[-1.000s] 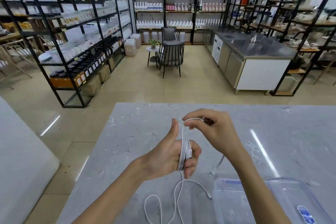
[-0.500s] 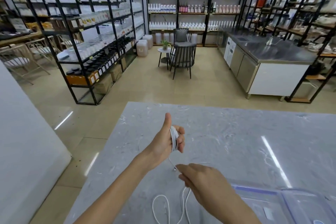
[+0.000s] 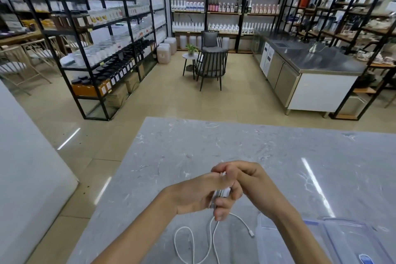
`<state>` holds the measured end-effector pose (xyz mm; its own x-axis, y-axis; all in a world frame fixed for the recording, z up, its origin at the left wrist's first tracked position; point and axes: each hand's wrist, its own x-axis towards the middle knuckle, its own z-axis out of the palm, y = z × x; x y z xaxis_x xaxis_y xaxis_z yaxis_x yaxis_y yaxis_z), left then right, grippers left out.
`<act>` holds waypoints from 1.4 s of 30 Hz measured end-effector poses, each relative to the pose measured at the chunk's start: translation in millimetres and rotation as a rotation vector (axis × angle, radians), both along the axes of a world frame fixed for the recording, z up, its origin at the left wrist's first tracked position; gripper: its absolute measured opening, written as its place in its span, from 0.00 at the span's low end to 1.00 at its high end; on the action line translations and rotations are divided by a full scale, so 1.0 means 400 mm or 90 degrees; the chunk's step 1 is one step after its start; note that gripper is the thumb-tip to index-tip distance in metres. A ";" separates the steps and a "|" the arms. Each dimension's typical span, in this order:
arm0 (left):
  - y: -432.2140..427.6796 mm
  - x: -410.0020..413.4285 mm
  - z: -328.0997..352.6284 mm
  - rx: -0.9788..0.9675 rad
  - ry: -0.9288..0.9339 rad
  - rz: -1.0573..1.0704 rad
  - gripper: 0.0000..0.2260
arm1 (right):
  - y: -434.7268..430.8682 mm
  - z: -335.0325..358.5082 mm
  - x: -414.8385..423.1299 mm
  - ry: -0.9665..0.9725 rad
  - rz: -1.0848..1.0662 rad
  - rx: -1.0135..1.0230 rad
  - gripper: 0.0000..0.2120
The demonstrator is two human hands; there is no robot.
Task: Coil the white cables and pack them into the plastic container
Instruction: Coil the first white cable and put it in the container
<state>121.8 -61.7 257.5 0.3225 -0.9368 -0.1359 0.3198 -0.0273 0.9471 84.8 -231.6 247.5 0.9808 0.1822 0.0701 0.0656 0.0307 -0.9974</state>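
Hands wrapped around a white cable over a grey table

Marble-patterned grey table [image 3: 267, 152] fills the lower half of the view, its far edge running across the frame. At the lower right corner stands the clear plastic container [image 3: 351, 242], rectangular, with a blue-tinted rim; the right forearm crosses in front of its left part.

Both hands meet above the middle of the table. The left hand [image 3: 199, 195] is curled shut around a bundle of thin white cable [image 3: 221, 194]; the turns lie across its fingers, with their long axis running roughly up and down in the frame, slightly tilted. The right hand [image 3: 248, 178] comes in from the right and closes over the top of the same bundle, its fingertips pinching the cable beside the left hand's index finger. The two hands touch.

Below the left hand the loose remainder of the cable hangs down onto the table. It forms a rounded loop to the lower left, and one strand arcs to the right, ending in a small white connector [image 3: 251, 233] that lies just beside the container's left wall, pointing down and to the right.
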 end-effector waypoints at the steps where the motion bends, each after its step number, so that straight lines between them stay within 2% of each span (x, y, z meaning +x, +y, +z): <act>1: 0.007 0.001 -0.009 0.000 -0.010 -0.010 0.18 | 0.001 -0.010 -0.001 0.065 0.032 0.052 0.14; 3: 0.018 0.003 -0.019 -0.017 -0.008 -0.031 0.11 | 0.001 -0.028 -0.006 0.143 0.074 0.134 0.16; 6: 0.020 0.008 -0.021 -0.018 -0.020 -0.048 0.09 | 0.001 -0.041 -0.014 0.167 0.073 0.177 0.18; 11: 0.024 0.031 -0.017 0.032 -0.185 -0.094 0.11 | 0.015 -0.052 -0.039 0.105 0.037 0.184 0.16; 15: 0.029 0.060 0.009 0.048 -0.220 -0.116 0.11 | 0.038 -0.045 -0.055 -0.012 -0.067 0.088 0.12; 18: 0.032 0.078 0.013 0.040 -0.282 -0.071 0.12 | 0.057 -0.043 -0.058 -0.088 -0.165 0.031 0.11; 22: 0.037 0.099 -0.008 0.022 -0.316 -0.008 0.13 | 0.083 -0.047 -0.048 -0.121 -0.221 0.006 0.13; 33: -0.012 0.105 -0.086 0.004 -0.224 0.172 0.19 | 0.097 -0.088 -0.037 -0.113 -0.349 0.007 0.14; 42: -0.050 0.056 -0.105 -0.009 -0.235 0.408 0.22 | 0.107 -0.088 -0.021 -0.089 -0.399 0.012 0.11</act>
